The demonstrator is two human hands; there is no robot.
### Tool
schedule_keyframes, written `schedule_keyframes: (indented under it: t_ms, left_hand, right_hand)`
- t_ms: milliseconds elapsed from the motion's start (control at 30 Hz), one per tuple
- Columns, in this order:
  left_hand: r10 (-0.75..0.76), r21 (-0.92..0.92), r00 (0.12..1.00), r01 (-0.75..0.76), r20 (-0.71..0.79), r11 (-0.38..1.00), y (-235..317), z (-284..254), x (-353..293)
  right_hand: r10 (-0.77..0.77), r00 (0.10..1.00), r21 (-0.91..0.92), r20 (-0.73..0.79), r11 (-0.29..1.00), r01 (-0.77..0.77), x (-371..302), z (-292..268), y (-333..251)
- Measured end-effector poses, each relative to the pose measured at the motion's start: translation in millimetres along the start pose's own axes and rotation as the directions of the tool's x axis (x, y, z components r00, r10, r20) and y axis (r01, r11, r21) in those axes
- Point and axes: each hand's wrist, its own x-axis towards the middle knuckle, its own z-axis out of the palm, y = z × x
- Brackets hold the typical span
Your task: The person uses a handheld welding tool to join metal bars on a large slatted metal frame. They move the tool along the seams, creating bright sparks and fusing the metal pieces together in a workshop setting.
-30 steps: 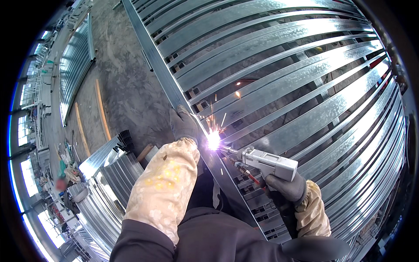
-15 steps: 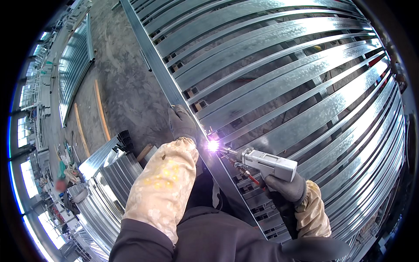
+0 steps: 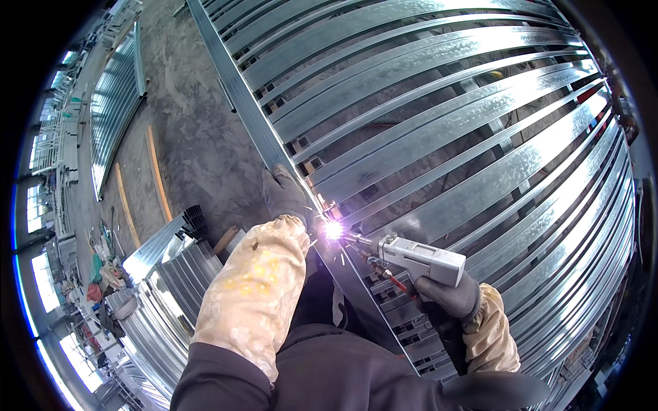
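Note:
My right hand (image 3: 449, 296), in a grey glove, is closed round the grip of a pale grey handheld welding gun (image 3: 421, 259). Its nozzle points left at the long edge rail (image 3: 250, 123) of a galvanized steel frame. Where the tip meets the rail, a bright violet-white glow (image 3: 333, 230) throws sparks and hides the joint. Just beyond the glow, my gloved left hand (image 3: 284, 192) holds the outer side of the same rail, its fingers partly hidden. A stained tan sleeve covers my left forearm.
Parallel steel slats (image 3: 425, 130) spread to the right of the rail, with gaps between them. Stacked metal profiles (image 3: 175, 288) lie at the lower left. Two wooden strips (image 3: 157, 175) and another slatted panel (image 3: 116, 103) are on the floor farther left. A dark cable hangs below the gun.
More sparks fly round the glow now, and it sits almost at the same spot on the rail. Both hands have barely shifted.

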Motion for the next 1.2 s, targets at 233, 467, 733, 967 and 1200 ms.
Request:
schedule_keyframes:
  t_ms: [233,467,733,967,1200]
  left_hand:
    - [0.110,0.087,0.991,-0.103,-0.079,0.991,13.9,-0.3,-13.1]
    - [0.082,0.094,0.995,-0.076,-0.055,0.993,24.8,-5.9,-16.5]
    - [0.141,0.095,0.982,-0.129,-0.127,0.987,7.9,-0.1,-10.3]
    - [0.099,0.082,0.986,-0.088,-0.134,0.993,10.6,-0.3,-10.1]
    - [0.110,0.078,0.988,-0.102,-0.107,0.992,12.7,1.1,-11.4]
  right_hand:
    - [-0.088,0.996,-0.015,0.022,0.996,0.089,1.2,-3.0,6.7]
    - [-0.071,0.997,-0.011,0.016,0.997,0.071,-2.6,-2.2,5.0]
    - [-0.060,0.998,0.063,-0.005,0.996,0.060,-9.1,-1.3,1.8]
    - [-0.123,0.989,0.076,-0.083,0.989,0.130,-7.5,-0.6,-0.3]
    - [-0.036,0.999,0.033,-0.035,0.999,0.037,5.2,2.2,-3.6]
